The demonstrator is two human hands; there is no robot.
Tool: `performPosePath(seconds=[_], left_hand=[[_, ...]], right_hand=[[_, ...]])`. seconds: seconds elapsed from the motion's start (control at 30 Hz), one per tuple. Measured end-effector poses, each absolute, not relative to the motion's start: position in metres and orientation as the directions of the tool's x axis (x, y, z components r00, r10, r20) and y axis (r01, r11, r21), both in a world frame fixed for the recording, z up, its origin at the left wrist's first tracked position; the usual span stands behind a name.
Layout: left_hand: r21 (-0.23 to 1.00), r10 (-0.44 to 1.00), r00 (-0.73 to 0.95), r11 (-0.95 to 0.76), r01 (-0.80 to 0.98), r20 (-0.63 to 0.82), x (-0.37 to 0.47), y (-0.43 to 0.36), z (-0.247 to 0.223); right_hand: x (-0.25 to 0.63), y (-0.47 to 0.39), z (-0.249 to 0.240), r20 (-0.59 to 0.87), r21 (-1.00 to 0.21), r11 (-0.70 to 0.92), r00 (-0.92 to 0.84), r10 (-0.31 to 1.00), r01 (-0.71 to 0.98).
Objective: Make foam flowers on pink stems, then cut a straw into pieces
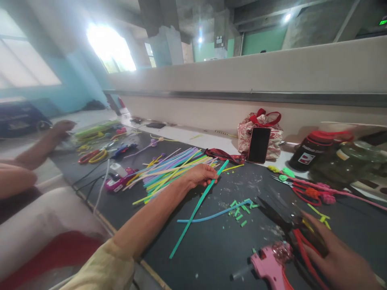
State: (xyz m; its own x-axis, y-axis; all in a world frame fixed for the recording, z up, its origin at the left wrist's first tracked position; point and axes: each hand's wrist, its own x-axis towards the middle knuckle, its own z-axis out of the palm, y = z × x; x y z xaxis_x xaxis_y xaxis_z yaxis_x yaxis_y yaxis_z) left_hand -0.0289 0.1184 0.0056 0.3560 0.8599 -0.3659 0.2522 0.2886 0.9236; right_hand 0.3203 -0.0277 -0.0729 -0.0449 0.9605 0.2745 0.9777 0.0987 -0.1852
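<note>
matte black tabletop spreads beneath the work. nearest, a pink glue gun lies beside the right hand, which is wrapped around red-handled scissors. the left hand pinches a teal pipe cleaner near its upper end, leaving most of its length free, crossing a blue pipe cleaner beside green clippings. loose pipe cleaners lie fanned out beyond, seemingly for easy picking. farther back, a phone leans against a patterned bag, probably to hold it upright.
</note>
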Motion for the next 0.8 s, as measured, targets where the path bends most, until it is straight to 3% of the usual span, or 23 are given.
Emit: performPosePath(seconds=[0.3, 0.43, 0.6, 0.8], left_hand=[[0.907, 0.836, 0.377, 0.301, 0.294, -0.400, -0.017, 0.106, 0.001], [0.871, 0.799, 0.454, 0.168, 0.461, -0.395, -0.001, 0.082, -0.001], [0.662, 0.834, 0.476, -0.192, 0.725, -0.279, 0.008, 0.060, -0.005], [0.438, 0.861, 0.451, -0.320, 0.840, -0.236, 0.011, 0.059, -0.010]], right_hand=[[0.317, -0.029, -0.066, 0.242, -0.163, 0.114, -0.072, 0.968, 0.980], [0.318, -0.028, -0.065, 0.252, -0.161, 0.140, -0.097, 0.963, 0.977], [0.316, -0.030, -0.064, 0.272, -0.180, 0.129, -0.077, 0.959, 0.975], [0.309, -0.031, -0.059, 0.272, -0.219, 0.131, -0.068, 0.960, 0.967]])
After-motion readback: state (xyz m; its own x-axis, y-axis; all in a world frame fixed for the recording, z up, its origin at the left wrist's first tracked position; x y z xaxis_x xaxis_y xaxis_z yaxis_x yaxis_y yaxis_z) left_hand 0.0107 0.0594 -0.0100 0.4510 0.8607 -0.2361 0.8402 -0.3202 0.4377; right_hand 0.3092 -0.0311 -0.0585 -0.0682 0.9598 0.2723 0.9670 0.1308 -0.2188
